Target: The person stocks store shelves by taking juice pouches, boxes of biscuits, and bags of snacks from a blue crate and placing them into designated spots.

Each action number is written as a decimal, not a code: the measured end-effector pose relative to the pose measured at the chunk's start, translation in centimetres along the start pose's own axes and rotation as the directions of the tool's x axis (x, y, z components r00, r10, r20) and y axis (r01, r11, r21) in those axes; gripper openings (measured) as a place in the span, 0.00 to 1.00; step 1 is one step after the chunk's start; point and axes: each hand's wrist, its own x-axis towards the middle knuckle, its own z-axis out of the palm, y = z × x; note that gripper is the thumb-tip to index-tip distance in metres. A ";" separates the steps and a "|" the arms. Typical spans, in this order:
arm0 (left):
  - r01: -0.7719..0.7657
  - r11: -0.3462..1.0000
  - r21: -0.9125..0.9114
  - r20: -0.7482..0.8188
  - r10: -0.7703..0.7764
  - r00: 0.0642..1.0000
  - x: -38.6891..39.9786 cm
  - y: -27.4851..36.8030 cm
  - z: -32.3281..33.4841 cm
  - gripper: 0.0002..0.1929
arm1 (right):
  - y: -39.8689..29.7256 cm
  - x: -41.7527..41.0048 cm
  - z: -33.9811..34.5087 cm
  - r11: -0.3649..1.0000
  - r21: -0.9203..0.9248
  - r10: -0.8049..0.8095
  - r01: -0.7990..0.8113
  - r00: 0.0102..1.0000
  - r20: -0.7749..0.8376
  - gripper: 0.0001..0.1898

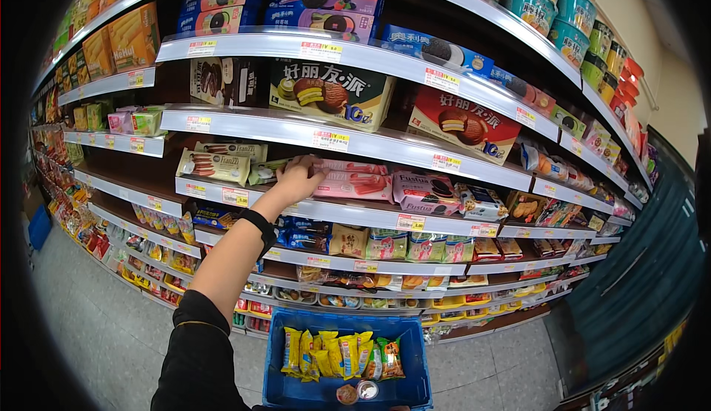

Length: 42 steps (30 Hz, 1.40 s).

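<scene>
My left hand (pixel 300 180), with a black band on its wrist, reaches to a middle shelf. It touches the left end of the stacked pink Franzzi biscuit packs (pixel 353 183); its fingertips are partly hidden, so a firm grip cannot be told. A green pack (pixel 264 172) lies just left of the hand, and cream Franzzi packs (pixel 214 166) lie further left. To the right of the pink packs are pink Fustua cookie packs (pixel 425 189). Only a sliver of what appears to be my right hand (pixel 400 409) shows at the bottom edge, by the crate's near rim.
A blue plastic crate (pixel 269 355) below holds several yellow snack packs (pixel 333 355), green-and-orange packs (pixel 391 358) and two small round tubs (pixel 355 391). Shelf edges with price labels (pixel 330 140) run above and below my hand. Boxed pies (pixel 328 91) stand overhead.
</scene>
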 end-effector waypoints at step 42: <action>0.016 0.918 0.396 -0.444 0.177 0.879 -3.1 -4.7 -5.1 0.33 | -0.3 -0.6 0.9 0.973 -0.206 -0.092 0.103 0.994 0.066 0.06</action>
